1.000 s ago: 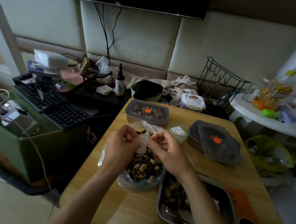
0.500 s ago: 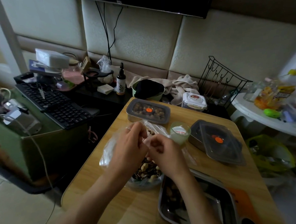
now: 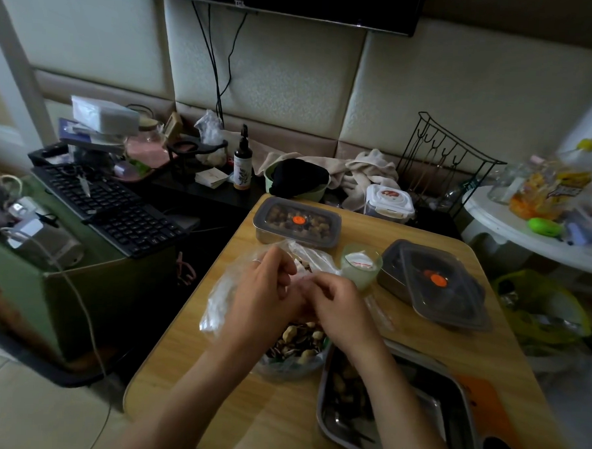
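Plastic bag (image 3: pixel 219 301) was pinched at its mouth by left hand (image 3: pixel 262 300) and right hand (image 3: pixel 338 310); a hard tug could tear it, spilling nuts (image 3: pixel 303 342).

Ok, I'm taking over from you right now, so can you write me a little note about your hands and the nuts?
Left hand: fingers curled, pinching the bag top.
Right hand: the same, touching the left hand.
The bag sits on the table against the tray.
Done: a few nuts lie in the tray.
Left: most nuts are in the bag. I can't tell whether it is being opened or closed.
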`<move>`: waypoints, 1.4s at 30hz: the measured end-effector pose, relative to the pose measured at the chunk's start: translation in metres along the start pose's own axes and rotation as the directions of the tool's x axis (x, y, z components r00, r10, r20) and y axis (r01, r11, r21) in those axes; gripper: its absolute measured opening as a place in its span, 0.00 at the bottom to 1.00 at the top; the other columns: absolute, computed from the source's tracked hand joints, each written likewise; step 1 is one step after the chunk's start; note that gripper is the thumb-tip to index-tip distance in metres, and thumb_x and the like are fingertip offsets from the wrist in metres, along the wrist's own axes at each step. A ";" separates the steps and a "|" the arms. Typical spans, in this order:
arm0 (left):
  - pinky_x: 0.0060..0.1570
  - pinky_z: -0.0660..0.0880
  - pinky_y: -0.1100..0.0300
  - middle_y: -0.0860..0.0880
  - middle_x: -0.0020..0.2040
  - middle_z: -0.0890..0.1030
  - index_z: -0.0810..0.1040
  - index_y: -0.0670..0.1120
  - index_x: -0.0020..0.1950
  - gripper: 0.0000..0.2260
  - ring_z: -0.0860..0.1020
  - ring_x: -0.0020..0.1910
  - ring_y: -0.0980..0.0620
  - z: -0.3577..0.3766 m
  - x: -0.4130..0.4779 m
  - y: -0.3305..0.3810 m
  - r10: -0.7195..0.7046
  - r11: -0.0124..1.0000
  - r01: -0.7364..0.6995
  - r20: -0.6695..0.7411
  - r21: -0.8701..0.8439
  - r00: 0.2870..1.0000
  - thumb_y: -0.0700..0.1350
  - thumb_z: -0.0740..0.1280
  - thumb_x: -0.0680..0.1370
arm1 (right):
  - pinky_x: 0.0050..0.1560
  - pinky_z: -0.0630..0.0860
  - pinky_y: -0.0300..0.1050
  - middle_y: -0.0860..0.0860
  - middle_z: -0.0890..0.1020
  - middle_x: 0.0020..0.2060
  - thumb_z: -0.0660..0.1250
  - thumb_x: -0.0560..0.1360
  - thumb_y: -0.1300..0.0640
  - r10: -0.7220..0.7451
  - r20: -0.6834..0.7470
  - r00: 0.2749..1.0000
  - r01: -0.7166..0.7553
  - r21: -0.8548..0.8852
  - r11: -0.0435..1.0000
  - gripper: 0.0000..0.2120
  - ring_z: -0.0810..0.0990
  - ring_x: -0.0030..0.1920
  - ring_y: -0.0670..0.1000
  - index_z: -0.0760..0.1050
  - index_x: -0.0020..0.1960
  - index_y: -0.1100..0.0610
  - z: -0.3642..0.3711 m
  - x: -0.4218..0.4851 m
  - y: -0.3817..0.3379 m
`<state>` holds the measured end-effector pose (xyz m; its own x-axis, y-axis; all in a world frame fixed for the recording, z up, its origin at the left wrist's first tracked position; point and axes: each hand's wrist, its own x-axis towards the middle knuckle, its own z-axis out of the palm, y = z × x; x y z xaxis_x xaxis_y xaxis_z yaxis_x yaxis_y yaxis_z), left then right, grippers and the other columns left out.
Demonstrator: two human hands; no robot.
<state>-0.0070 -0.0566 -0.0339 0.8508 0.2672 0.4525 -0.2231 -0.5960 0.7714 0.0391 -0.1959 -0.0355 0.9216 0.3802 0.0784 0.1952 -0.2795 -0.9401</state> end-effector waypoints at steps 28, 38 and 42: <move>0.64 0.64 0.52 0.58 0.50 0.75 0.68 0.54 0.61 0.19 0.74 0.52 0.55 -0.005 -0.001 -0.013 0.020 0.917 -0.155 0.346 0.368 0.938 0.61 0.62 0.73 | 0.34 0.71 0.39 0.42 0.78 0.28 0.67 0.83 0.51 -0.122 0.038 0.992 0.121 0.015 0.993 0.11 0.75 0.29 0.44 0.83 0.46 0.54 -0.025 -0.007 -0.013; 0.41 0.78 0.52 0.55 0.46 0.77 0.67 0.52 0.56 0.13 0.76 0.43 0.55 -0.006 0.001 -0.014 0.019 0.969 -0.112 0.386 0.222 0.922 0.52 0.66 0.76 | 0.40 0.75 0.32 0.43 0.85 0.44 0.69 0.81 0.48 -0.121 0.232 0.965 0.130 -0.025 0.991 0.08 0.83 0.42 0.40 0.83 0.57 0.48 -0.023 -0.012 -0.015; 0.36 0.76 0.57 0.56 0.42 0.76 0.68 0.52 0.54 0.11 0.75 0.39 0.57 -0.012 0.004 -0.020 0.046 0.962 -0.144 0.380 0.233 0.924 0.56 0.64 0.77 | 0.57 0.83 0.53 0.44 0.85 0.54 0.70 0.80 0.42 -0.144 0.245 0.959 0.173 -0.105 0.979 0.11 0.85 0.55 0.46 0.81 0.61 0.41 -0.026 -0.013 -0.012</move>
<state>-0.0048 -0.0349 -0.0422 0.9566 -0.0683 0.2832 -0.2259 -0.7880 0.5728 0.0337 -0.2207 -0.0162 0.7735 0.6205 0.1290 0.3862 -0.3000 -0.8723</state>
